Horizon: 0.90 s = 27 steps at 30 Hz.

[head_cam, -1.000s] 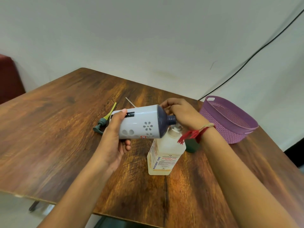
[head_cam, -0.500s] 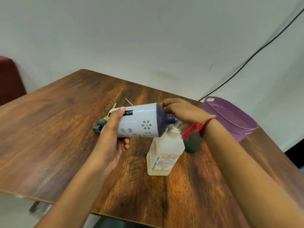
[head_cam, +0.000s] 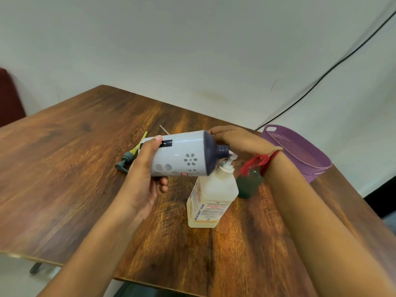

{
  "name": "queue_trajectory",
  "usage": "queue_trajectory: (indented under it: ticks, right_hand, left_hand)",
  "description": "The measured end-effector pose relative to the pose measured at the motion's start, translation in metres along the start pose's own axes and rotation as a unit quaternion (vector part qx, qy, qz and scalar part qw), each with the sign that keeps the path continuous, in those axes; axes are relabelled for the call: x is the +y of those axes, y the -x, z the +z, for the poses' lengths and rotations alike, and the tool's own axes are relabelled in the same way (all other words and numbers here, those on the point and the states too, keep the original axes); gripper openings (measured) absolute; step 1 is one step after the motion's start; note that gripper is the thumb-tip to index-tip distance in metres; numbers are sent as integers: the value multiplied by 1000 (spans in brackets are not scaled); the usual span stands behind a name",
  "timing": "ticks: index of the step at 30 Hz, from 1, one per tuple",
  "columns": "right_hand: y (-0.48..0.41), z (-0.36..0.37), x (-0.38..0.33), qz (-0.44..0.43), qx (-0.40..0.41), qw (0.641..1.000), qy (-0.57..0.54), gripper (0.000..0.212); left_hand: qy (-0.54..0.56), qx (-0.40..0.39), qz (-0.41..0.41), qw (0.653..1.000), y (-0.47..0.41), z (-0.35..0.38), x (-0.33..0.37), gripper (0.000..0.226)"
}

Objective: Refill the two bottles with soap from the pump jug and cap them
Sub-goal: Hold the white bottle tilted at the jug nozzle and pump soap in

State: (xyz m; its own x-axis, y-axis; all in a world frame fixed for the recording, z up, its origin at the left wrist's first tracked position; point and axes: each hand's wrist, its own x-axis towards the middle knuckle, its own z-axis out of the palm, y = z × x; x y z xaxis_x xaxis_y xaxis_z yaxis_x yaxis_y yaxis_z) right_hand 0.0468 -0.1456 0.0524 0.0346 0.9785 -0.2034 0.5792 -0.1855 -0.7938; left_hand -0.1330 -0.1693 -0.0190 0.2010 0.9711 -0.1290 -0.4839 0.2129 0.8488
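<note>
**Head view, sole view.**

- Table (head_cam: 64, 168): dark wood-grain top; bears everything below.
- Left hand (head_cam: 143, 181): clamped round the base end of the white bottle, thumb on top, fingers beneath.
- White bottle (head_cam: 182, 156): navy shoulder and neck, flower pattern, uncapped. Held on its side above the table, mouth just beside the jug's spout.
- Pump jug (head_cam: 211, 196): translucent, pale yellow liquid low inside, upright near the table's middle.
- Right hand (head_cam: 233, 140): lies over the jug's pump head, fingers stretched out, not wrapped round it; red thread (head_cam: 257, 163) at the wrist.
- Green bottle (head_cam: 248, 185): upright just behind the jug, partly hidden by the right wrist; whether it is capped cannot be told.
- Loose pump cap (head_cam: 126, 161): grey head with yellow tube, lying beyond the left hand.
- Purple basket (head_cam: 300, 151): far right edge.

**Risks, as judged:** mouth and spout are barely aligned, so a stroke may send soap past the narrow neck onto the table. The bottle lies almost level, so soap may run back out. One-handed pressing may tip the light jug.
</note>
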Motion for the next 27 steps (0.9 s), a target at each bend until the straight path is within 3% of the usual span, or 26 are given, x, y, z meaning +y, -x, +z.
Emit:
queue_trajectory:
  ticks: [4,8,11,13,17,24,27]
  right_hand:
    - [1,12,9,-4,44,992,-114,38]
    - [5,11,7,-21,71,997,-35,35]
    - [7,0,0,-26,32,999,17,28]
    - [6,1,1,-26,30,999,17,29]
    - [0,13,10,-45,111,992,-39,36]
    - [8,0,-3,-31,38,996,72,27]
    - [6,7,1,-41,85,995,20,31]
  left_hand:
    - [10,20,-20,1000,2,0,-5,27]
    - [12,13,-35,999,3,0,-7,31]
    - [14,-2,-17,1000,3,3,-2,39]
    - [13,-3,-4,1000,3,3,-1,41]
    - [1,13,-11,1000,4,0,-4,29]
    - [6,3,-21,1000,7,1,-4,36]
    - [2,7,-14,1000,6,0,-3,34]
